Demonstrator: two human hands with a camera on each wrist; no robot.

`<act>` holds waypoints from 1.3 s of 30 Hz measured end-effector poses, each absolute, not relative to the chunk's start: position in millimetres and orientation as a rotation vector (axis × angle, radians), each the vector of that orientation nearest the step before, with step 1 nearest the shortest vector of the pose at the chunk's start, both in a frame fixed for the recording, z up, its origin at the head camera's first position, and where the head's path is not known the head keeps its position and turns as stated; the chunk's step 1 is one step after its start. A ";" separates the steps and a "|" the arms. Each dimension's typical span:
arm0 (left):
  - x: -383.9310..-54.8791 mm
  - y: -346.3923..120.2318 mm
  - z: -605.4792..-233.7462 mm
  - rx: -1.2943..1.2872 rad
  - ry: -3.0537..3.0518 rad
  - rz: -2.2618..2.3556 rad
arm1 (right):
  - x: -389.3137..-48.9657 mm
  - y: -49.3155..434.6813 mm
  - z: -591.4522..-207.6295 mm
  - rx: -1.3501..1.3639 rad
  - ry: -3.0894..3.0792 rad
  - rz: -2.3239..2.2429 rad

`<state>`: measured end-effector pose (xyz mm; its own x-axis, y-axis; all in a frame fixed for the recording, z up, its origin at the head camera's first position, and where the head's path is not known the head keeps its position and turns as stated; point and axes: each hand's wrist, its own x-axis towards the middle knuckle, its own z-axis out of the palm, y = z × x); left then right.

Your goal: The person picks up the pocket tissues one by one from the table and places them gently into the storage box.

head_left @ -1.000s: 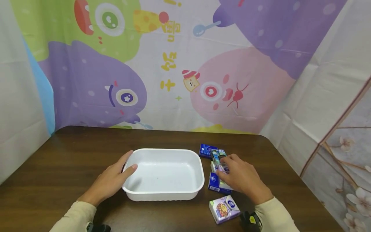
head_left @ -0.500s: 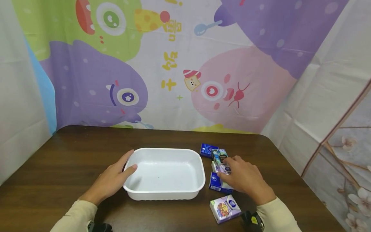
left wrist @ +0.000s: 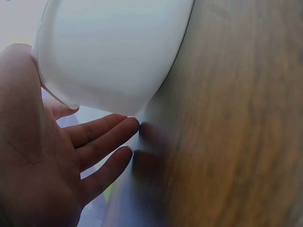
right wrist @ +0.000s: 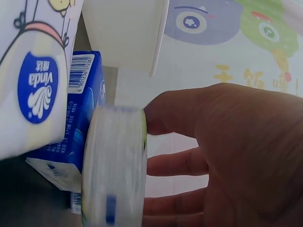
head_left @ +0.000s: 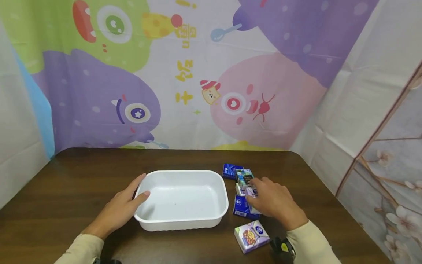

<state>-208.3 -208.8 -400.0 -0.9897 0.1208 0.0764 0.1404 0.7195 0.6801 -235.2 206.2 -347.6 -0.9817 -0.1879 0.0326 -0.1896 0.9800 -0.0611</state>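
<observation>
A white plastic tray (head_left: 181, 224) stands on the brown table. My left hand (head_left: 115, 209) holds its left end, thumb over the rim and fingers against the outer wall. In the left wrist view the left fingers (left wrist: 106, 142) reach along the white wall. To the tray's right, my right hand (head_left: 277, 203) pinches a purple-and-white pocket tissue pack (head_left: 252, 191) in a loose pile. The right wrist view shows that pack's pale side (right wrist: 116, 165) edge-on, with the thumb at its upper corner and the fingers partly hidden behind it.
Around the held pack lie a blue tissue pack (head_left: 241, 207), a green-blue patterned pack (head_left: 244, 178) and another blue pack (head_left: 230, 170) farther back. A purple Vinda pack (head_left: 252, 236) lies nearer. A cartoon-printed cloth (head_left: 184, 121) hangs behind the table (head_left: 99, 165).
The head view has shifted slightly, so everything sits a little farther left in it. Both hands keep their places on the tray and the tissue pack.
</observation>
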 end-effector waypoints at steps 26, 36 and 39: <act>-206.8 -211.9 -402.1 -0.208 -2.875 -1.207 | -236.2 204.8 -344.8 0.164 -3.179 0.086; -207.1 -213.1 -403.3 -0.210 -2.875 -1.208 | -236.0 205.5 -344.4 0.184 -3.173 0.081; -207.8 -212.6 -401.9 -0.214 -2.874 -1.207 | -235.3 206.1 -343.7 0.189 -3.162 0.084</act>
